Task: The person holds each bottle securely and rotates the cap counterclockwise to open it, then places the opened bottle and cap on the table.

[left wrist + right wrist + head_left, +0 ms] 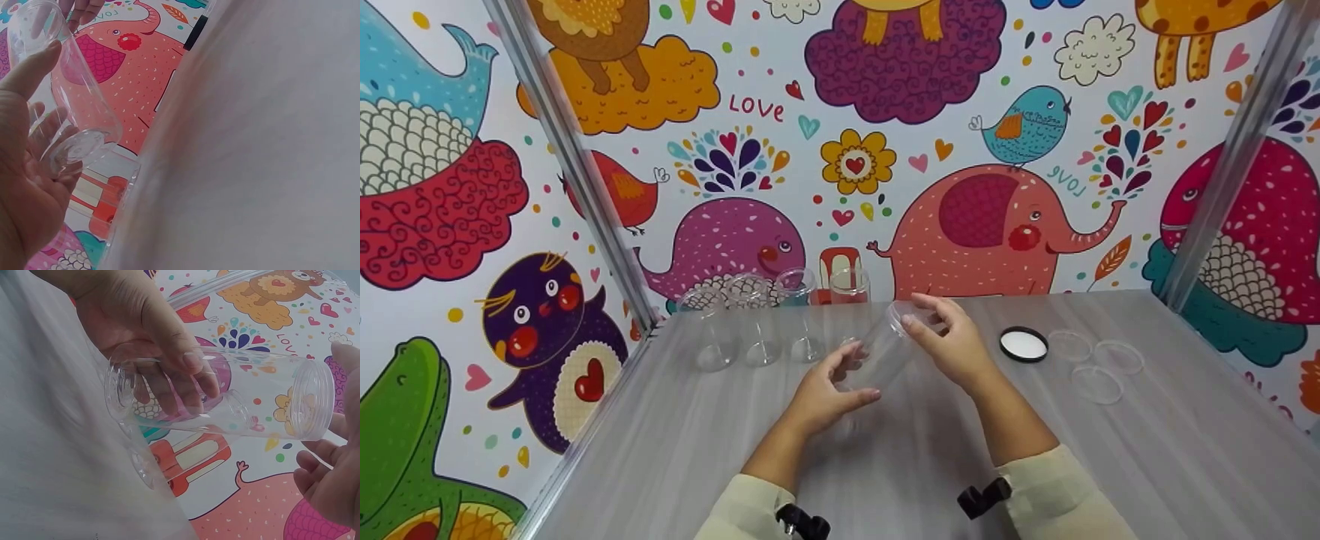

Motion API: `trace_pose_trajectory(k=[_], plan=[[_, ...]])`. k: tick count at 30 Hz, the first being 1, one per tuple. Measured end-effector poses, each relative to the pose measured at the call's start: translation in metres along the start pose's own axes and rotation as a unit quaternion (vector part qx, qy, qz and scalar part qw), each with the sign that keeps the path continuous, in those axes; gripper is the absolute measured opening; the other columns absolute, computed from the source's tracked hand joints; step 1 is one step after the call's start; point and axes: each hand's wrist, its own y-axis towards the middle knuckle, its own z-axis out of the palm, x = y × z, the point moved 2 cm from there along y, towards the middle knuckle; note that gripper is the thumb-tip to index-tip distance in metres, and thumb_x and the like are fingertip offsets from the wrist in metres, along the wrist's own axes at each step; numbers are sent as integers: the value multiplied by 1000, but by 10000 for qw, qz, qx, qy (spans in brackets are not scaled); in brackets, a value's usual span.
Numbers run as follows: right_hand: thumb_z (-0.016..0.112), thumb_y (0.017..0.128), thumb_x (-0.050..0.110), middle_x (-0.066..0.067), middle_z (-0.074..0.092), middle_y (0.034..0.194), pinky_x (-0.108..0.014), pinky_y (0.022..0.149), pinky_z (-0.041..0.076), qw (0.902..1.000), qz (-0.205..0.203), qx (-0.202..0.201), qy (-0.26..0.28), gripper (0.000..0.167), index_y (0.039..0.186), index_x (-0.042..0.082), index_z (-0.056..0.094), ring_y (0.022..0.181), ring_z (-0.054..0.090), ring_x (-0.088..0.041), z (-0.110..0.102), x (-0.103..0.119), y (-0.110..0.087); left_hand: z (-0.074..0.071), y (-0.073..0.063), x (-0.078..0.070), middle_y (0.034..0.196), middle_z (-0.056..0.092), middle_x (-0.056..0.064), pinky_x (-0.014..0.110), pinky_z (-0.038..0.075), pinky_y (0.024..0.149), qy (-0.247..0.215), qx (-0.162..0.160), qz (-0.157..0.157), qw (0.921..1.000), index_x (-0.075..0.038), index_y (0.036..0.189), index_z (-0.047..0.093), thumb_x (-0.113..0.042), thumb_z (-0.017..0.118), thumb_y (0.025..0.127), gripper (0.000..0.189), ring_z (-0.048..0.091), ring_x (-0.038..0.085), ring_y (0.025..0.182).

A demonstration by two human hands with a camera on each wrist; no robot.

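A clear plastic jar [879,358] is held tilted above the table, its ribbed mouth end [314,399] up and to the right. My left hand [819,396] grips its body toward the base, thumb on the near side and fingers behind, seen through the plastic in the right wrist view. With thumb and fingers on either side of the mouth end, my right hand [958,343] holds the top. Whether a clear lid sits on that end I cannot tell. In the left wrist view the round base [79,151] points down by my left palm [31,197].
Several similar clear jars [804,349] stand upright in a row at the back left of the grey table [660,457]. To the right lie a black-rimmed white disc [1024,345] and three clear rings or lids [1096,384]. A patterned wall [780,165] and metal posts [577,165] border the table.
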Motion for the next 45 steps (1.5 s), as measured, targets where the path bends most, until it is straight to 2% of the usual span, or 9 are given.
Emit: trace_pose_trajectory(k=[8, 11, 15, 18, 26, 31, 37, 42, 45], plan=[[77, 96, 46, -11, 65, 137, -32, 86, 59, 9999, 43, -25, -106, 52, 140, 19, 71, 108, 60, -27, 2, 0, 0, 1, 0, 1, 154, 63, 6, 56, 43, 125, -10, -31, -74, 10000, -24, 157, 52, -46, 90, 85, 84, 58, 26, 144], [75, 98, 43, -9, 65, 143, -35, 90, 61, 9999, 83, 63, 65, 48, 140, 21, 71, 112, 62, -29, 1, 1, -1, 1, 0, 1, 153, 64, 6, 56, 43, 125, -4, -62, -55, 10000, -22, 157, 53, -42, 90, 86, 82, 58, 27, 144], [70, 101, 32, -5, 61, 154, -45, 103, 61, 9991, 107, 222, 337, 42, 142, 23, 70, 129, 61, -32, 0, 1, -2, 1, -1, 0, 153, 64, 6, 56, 43, 125, 1, -79, -26, 10000, -19, 157, 52, -37, 89, 87, 82, 59, 27, 143], [66, 101, 23, -2, 58, 158, -50, 111, 58, 9978, 59, 319, 575, 42, 143, 24, 70, 140, 57, -35, 1, 2, -2, 1, -1, 0, 153, 64, 7, 56, 43, 125, -8, -78, -35, 10000, -17, 158, 51, -42, 90, 87, 85, 58, 27, 143], [57, 101, 14, 2, 58, 160, -57, 118, 51, 9960, -174, 439, 752, 44, 143, 25, 70, 151, 51, -31, 1, 3, -3, 0, -1, -1, 153, 64, 10, 56, 44, 124, -7, -87, -17, 10000, -16, 159, 50, -47, 90, 85, 89, 59, 28, 143], [55, 102, 11, 0, 56, 162, -57, 118, 51, 9953, -245, 453, 814, 45, 143, 24, 70, 153, 48, -31, 1, 3, -3, -1, -1, -2, 151, 65, 4, 55, 45, 123, 2, -103, -12, 9999, -19, 158, 52, -46, 90, 85, 87, 60, 27, 142], [65, 103, 23, -5, 54, 162, -52, 116, 53, 9973, -323, 217, 620, 43, 145, 19, 67, 146, 52, -31, 2, 2, 0, -2, -1, -1, 150, 66, -1, 54, 45, 124, 43, -92, 17, 9999, -18, 158, 51, -48, 91, 84, 90, 60, 25, 142], [71, 100, 43, -10, 60, 149, -47, 104, 59, 10000, -74, -46, 45, 51, 145, 19, 67, 126, 60, -29, 2, 0, 0, -1, 0, 1, 152, 65, 3, 54, 46, 123, 49, -50, 113, 9999, -17, 159, 51, -50, 90, 84, 91, 60, 26, 142], [72, 99, 47, -11, 63, 142, -41, 95, 62, 9999, -23, -118, -108, 53, 143, 18, 69, 115, 61, -28, 2, 0, 0, -1, 0, 1, 151, 66, 1, 54, 46, 123, 72, -42, 118, 9999, -18, 158, 51, -50, 90, 84, 90, 60, 25, 142]])
